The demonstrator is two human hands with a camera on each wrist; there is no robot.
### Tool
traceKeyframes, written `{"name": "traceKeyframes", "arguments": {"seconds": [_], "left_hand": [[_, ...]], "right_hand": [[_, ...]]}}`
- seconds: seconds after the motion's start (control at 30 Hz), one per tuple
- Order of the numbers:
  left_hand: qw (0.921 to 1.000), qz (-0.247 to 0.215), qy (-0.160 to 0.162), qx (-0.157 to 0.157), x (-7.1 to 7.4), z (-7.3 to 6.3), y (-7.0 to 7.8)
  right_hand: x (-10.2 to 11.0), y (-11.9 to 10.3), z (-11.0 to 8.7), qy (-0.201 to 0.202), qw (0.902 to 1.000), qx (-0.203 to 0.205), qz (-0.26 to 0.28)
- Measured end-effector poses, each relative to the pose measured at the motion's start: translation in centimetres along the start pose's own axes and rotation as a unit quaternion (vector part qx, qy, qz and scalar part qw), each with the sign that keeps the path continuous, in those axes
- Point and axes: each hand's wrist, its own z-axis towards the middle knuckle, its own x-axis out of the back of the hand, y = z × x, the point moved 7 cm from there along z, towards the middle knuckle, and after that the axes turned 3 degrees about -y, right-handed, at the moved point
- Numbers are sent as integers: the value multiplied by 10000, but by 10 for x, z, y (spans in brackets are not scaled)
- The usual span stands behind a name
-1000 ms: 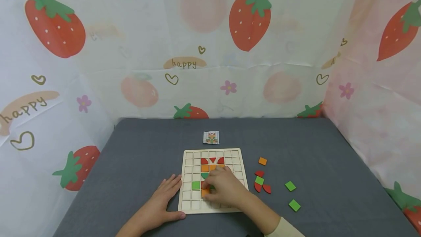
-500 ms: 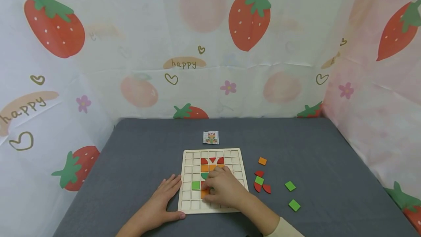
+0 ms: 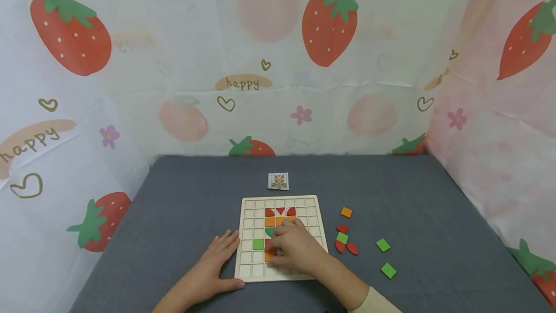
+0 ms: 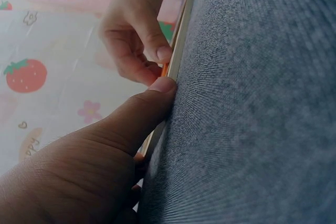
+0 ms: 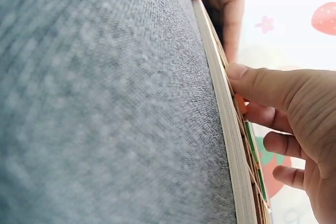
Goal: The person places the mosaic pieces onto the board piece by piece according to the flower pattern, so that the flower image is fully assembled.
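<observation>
A wooden grid board lies on the grey cloth. My left hand rests along its left side, fingers stretched and the thumb at the near left corner. Over the board's middle, my right hand pinches an orange tile between thumb and curled forefinger, low at the grid. In the right wrist view, that orange tile shows between the digits. A light green square sits just left of the fingers. Red pieces and orange squares fill cells farther up. My right hand hides several cells.
A small pattern card lies beyond the board. To the right are loose pieces: an orange square, several red pieces around a green square, and two more green squares, one nearer. A strawberry-print curtain encloses the table.
</observation>
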Motion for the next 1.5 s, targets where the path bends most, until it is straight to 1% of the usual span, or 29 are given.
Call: {"name": "traceKeyframes", "arguments": {"seconds": [0.13, 0.33, 0.43, 0.57, 0.67, 0.77, 0.83, 0.97, 1.07, 1.17, 1.27, 1.37, 1.5], "left_hand": [[9999, 93, 77, -95, 1, 0, 1], [9999, 53, 114, -30, 0, 0, -1], [9998, 108, 162, -100, 0, 0, -1], [9994, 192, 197, -217, 0, 1, 1], [9997, 167, 120, -140, -2, 2, -1], [10000, 96, 10, 21, -4, 3, -3], [9999, 76, -32, 57, -4, 3, -4], [9999, 49, -76, 84, -2, 3, -5], [9999, 81, -61, 90, -1, 3, -5], [9999, 113, -43, 77, 0, 3, -6], [9999, 114, -33, 59, -1, 4, -6], [10000, 85, -23, 31, -1, 4, -4], [9999, 97, -23, 33, -1, 3, -3]], "right_hand": [[0, 0, 0, 41, 9999, 69, -64], [0, -3, 0, 107, 9996, 196, -166], [2, -3, 0, 85, 9996, 214, -154], [14, 0, -1, 145, 9998, 149, -13], [33, 8, -7, 338, 9991, 45, 262], [54, 19, -17, 570, 9971, -30, 498], [68, 28, -25, 691, 9958, -98, 592], [90, 48, -45, 897, 9942, -317, 508], [101, 62, -59, 1015, 9930, -478, 377], [107, 74, -74, 1087, 9915, -630, 349], [108, 85, -90, 1130, 9896, -810, 357], [104, 95, -105, 1151, 9879, -985, 339], [93, 105, -119, 1098, 9869, -1131, 342]]}}
